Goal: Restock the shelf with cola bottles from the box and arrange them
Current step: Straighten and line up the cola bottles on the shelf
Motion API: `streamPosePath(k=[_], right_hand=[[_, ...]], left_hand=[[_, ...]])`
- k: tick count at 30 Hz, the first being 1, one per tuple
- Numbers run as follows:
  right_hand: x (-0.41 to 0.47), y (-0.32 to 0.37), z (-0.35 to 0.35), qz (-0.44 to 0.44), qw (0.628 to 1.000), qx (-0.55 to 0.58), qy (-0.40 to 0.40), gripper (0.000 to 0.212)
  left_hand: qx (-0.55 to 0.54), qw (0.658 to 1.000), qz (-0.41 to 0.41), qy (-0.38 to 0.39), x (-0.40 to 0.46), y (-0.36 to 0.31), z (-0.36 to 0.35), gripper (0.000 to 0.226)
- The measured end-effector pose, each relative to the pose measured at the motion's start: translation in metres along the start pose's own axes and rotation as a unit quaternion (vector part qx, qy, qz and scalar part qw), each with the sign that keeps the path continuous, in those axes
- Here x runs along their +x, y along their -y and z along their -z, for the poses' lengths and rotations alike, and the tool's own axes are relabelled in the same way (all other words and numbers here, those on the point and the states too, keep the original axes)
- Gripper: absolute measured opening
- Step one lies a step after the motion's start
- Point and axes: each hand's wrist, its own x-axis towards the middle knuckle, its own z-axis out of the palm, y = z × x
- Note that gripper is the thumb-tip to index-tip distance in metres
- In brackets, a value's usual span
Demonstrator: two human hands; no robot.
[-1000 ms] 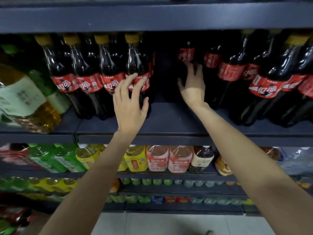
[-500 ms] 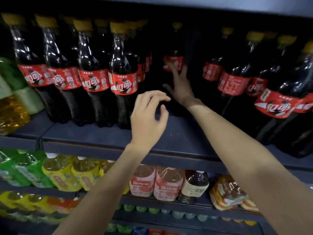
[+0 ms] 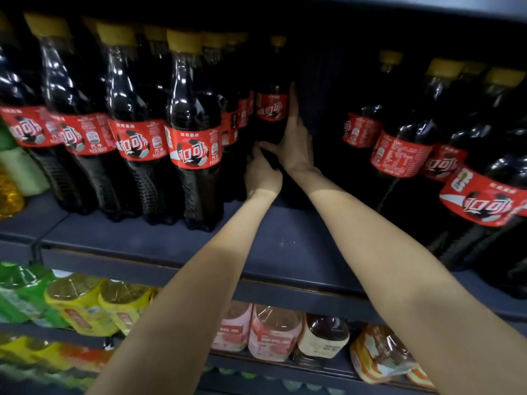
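A cola bottle with a red label stands deep at the back of the dark shelf, in the gap between two groups of bottles. My right hand holds its right side, fingers pointing up along it and thumb stretched across the front below the label. My left hand reaches in just below and curls against the bottle's lower body; its fingertips are lost in the dark. A front row of cola bottles with yellow caps stands to the left. More cola bottles stand to the right.
The shelf board in front of the gap is bare. On the shelf below stand yellow oil bottles, pink-labelled bottles and green bottles. A yellowish bottle sits at the far left edge.
My left hand has moved from the shelf front deep into the gap, onto the rear bottle. My right hand has closed round that bottle's side. The camera has come closer.
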Motion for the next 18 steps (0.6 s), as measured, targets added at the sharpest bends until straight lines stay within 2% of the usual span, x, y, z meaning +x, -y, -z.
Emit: streamPosePath(k=[2,7,8,10,12,13,16,18], right_hand=[[0.002,0.003,-0.004,-0.007,1.0,0.002,0.002,0.121],[-0.004,0.003,0.0,-0.034,0.999,0.019,0.027,0.118],[-0.007,0.005,0.003,-0.04,0.998,0.022,0.038,0.111],[-0.017,0.009,0.014,-0.045,0.997,-0.013,0.054,0.082],[-0.035,0.014,0.034,-0.044,0.997,-0.056,0.03,0.046],[-0.048,0.016,0.044,-0.046,0.997,-0.053,0.009,0.036],[-0.094,0.025,0.077,-0.061,0.996,-0.009,-0.065,0.027],[-0.122,0.026,0.09,-0.066,0.993,-0.013,-0.095,0.027]], left_hand=[[-0.008,1.0,0.014,-0.001,0.0,0.001,-0.002,0.069],[-0.138,0.987,0.075,0.033,-0.009,-0.006,-0.001,0.065],[-0.15,0.985,0.071,0.04,-0.014,-0.007,0.0,0.065],[-0.178,0.982,0.052,0.037,-0.023,-0.008,0.006,0.062],[-0.219,0.975,0.017,0.024,-0.036,-0.01,0.011,0.053],[-0.233,0.972,-0.008,0.015,-0.043,-0.011,0.012,0.048],[-0.228,0.97,-0.077,0.014,-0.061,-0.017,0.012,0.039],[-0.215,0.97,-0.094,0.059,-0.06,-0.025,0.007,0.044]])
